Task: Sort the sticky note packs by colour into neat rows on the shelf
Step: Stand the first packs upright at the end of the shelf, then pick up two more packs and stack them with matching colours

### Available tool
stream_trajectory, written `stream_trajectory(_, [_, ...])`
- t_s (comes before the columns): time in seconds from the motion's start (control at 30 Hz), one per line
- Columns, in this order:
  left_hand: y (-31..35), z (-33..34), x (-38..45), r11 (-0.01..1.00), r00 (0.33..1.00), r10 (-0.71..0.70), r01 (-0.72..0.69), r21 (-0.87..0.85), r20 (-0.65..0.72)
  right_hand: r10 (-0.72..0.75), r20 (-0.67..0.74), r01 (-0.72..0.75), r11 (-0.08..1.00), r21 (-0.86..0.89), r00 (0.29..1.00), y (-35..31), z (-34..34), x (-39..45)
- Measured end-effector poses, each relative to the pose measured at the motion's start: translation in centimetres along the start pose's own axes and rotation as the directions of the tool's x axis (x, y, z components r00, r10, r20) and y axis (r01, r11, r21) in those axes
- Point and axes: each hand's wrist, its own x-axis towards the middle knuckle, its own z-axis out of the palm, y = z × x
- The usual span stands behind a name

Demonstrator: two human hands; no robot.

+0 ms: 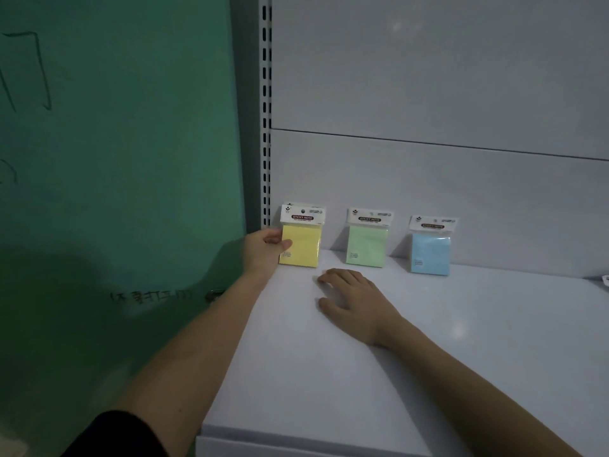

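Three sticky note packs lean upright against the shelf's back panel: a yellow pack (301,245) at the left, a green pack (367,246) in the middle and a blue pack (430,253) to the right. My left hand (263,249) grips the yellow pack by its left edge, thumb on the front face. My right hand (354,300) lies palm down on the white shelf (461,341) in front of the green pack, fingers slightly spread, holding nothing.
A slotted metal upright (266,110) marks the shelf's left end, with a green wall (115,159) beyond it. A small white object (605,280) shows at the right edge. The shelf's front edge (296,440) is near the bottom.
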Motion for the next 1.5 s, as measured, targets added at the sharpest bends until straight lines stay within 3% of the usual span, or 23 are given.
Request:
stream_trajectory(0.23, [-0.2,0.6,0.5,0.996,0.996,0.074,-0.071,0.057,-0.052,0.048,0.031,-0.049,0.999,0.018,0.998,-0.4,-0.3,0.0])
stream_trajectory(0.47, [-0.5,0.0,0.5,0.984,0.996,0.086,-0.084,0.156,-0.007,0.083,0.043,-0.083,0.996,0.021,0.996,-0.9,-0.6,-0.1])
stream_trajectory(0.6, [0.5,-1.1,-1.2,0.904,0.985,0.172,-0.162,0.395,0.008,0.169,0.010,-0.170,0.981,0.092,0.986,-1.7,-1.1,-0.2])
stream_trajectory(0.7, [2.0,-1.3,-3.3,0.792,0.959,0.223,-0.283,0.540,0.175,0.315,-0.043,-0.299,0.930,0.214,0.948,-2.2,-2.3,-0.8])
stream_trajectory(0.83, [4.9,-0.7,-6.9,0.639,0.911,0.035,-0.336,0.692,0.411,0.393,-0.013,-0.376,0.889,0.261,0.919,-1.4,-5.1,-3.3])
stream_trajectory(0.93, [6.6,0.8,-10.7,0.625,0.885,-0.041,-0.339,0.703,0.463,0.424,-0.001,-0.409,0.876,0.256,0.906,0.1,-7.7,-6.3])
stream_trajectory(1.17, [10.0,8.6,-23.3,0.655,0.863,-0.019,-0.371,0.658,0.505,0.422,0.029,-0.418,0.882,0.216,0.906,5.2,-15.1,-18.3])
stream_trajectory(1.5, [14.8,21.0,-34.6,0.682,0.812,0.022,-0.439,0.585,0.584,0.546,-0.057,-0.523,0.824,0.216,0.836,15.3,-22.9,-34.9])
